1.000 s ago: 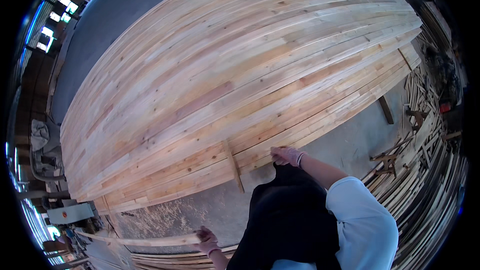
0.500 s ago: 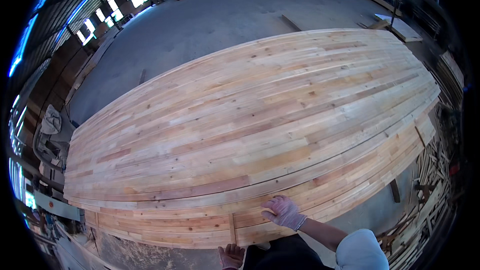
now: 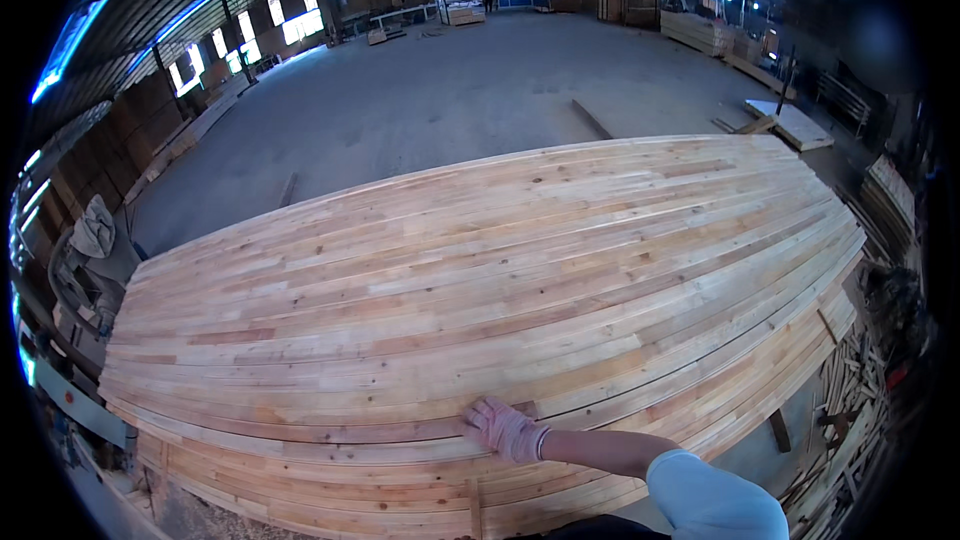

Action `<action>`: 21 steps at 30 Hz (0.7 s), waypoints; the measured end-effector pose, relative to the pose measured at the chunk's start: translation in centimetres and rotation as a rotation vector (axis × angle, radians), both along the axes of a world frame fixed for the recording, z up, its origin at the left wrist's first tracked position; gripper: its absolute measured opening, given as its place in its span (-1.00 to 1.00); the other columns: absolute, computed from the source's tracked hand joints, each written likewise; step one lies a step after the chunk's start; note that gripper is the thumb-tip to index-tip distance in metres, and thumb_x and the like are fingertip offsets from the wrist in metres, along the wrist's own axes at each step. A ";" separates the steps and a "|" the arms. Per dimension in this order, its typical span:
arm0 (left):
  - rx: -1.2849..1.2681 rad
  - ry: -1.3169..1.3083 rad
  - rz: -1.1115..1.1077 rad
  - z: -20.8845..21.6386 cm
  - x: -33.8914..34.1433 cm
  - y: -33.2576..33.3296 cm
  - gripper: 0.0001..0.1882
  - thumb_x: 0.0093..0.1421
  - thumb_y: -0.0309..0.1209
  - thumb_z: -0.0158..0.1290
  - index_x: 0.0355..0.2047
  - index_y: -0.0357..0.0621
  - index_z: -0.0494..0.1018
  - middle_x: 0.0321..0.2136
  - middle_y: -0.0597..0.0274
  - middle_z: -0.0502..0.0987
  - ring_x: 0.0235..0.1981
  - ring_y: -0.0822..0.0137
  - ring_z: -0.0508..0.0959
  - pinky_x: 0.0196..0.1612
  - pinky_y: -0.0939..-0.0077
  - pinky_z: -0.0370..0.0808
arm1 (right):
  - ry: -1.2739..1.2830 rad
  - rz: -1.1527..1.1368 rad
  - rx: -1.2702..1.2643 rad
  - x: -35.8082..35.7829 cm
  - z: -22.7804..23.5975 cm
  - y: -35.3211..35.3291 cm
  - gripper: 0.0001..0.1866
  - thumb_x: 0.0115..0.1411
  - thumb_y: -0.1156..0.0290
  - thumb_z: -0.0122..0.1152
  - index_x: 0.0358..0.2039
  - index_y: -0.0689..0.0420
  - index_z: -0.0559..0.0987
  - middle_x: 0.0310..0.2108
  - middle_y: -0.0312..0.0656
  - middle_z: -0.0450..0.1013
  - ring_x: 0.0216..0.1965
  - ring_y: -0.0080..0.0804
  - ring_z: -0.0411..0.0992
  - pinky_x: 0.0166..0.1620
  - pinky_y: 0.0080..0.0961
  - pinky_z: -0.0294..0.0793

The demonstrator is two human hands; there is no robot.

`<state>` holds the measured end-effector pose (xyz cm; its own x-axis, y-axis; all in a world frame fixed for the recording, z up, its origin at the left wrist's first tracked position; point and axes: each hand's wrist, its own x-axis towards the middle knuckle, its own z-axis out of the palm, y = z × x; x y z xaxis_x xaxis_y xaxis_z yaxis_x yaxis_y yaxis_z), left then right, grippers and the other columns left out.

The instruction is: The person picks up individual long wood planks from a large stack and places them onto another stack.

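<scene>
My right hand (image 3: 508, 431), in a pale pinkish work glove, reaches across the near part of a wide spread of wooden strips (image 3: 400, 285). Its fingers point left and lie over a reddish-brown strip (image 3: 405, 432) beside a dark seam, with the fingertips partly bent and apart. I see nothing held in it. Below that seam lies a lower layer of boards (image 3: 330, 480), crossed by a short upright wooden piece (image 3: 474, 506). The strips are pale and reddish with knots, set edge to edge. My left hand is out of the picture.
Loose scrap sticks (image 3: 850, 440) lie in a heap at the right. A grey machine with a cloth-like bag (image 3: 95, 230) stands at the left. Beyond the boards, a wooden bar (image 3: 590, 119) lies on the concrete floor (image 3: 430, 90). Lumber stacks (image 3: 695, 33) stand at the far right.
The view has tilted up, showing more of the hall. My right hand has moved forward and left onto the upper strips. My left hand, formerly at the lower edge, has left the picture.
</scene>
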<state>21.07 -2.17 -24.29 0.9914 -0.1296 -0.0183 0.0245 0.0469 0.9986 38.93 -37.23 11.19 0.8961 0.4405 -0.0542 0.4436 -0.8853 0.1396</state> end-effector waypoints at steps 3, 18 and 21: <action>-0.016 0.367 0.139 -3.6 3.0 0.7 -0.43 0.27 0.21 -0.33 -0.70 0.11 0.16 -0.76 0.38 0.13 -0.69 0.31 0.13 -0.49 0.30 0.22 | 0.026 0.278 -0.007 -0.8 -5.5 2.9 -0.29 0.17 0.00 -0.07 0.25 0.10 0.15 0.30 -0.03 0.05 0.30 -0.13 0.03 0.31 -0.08 -0.05; -0.737 0.968 0.333 -2.1 22.3 -0.3 -0.34 0.15 0.33 -0.26 -0.31 -0.01 0.45 -0.41 0.26 0.49 -0.44 0.24 0.44 -0.23 0.08 0.44 | 0.112 0.218 0.258 -1.7 -12.9 11.1 -0.35 0.23 0.11 -0.14 0.28 0.12 0.10 0.30 0.04 0.05 0.26 -0.12 0.10 0.22 -0.02 0.08; -0.657 1.007 0.362 -1.7 24.3 -2.7 -0.35 0.15 0.31 -0.25 -0.30 -0.01 0.45 -0.40 0.25 0.49 -0.43 0.23 0.44 -0.23 0.08 0.44 | 0.091 0.138 0.232 -2.6 -13.7 9.2 -0.36 0.24 0.13 -0.14 0.28 0.12 0.10 0.29 0.06 0.06 0.24 -0.11 0.14 0.20 -0.01 0.12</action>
<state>45.41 -4.84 -26.02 0.5555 -0.1248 -0.8221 0.6431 0.6913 0.3296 36.30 -28.02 -2.50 0.8226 0.5684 -0.0153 0.5639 -0.8190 -0.1056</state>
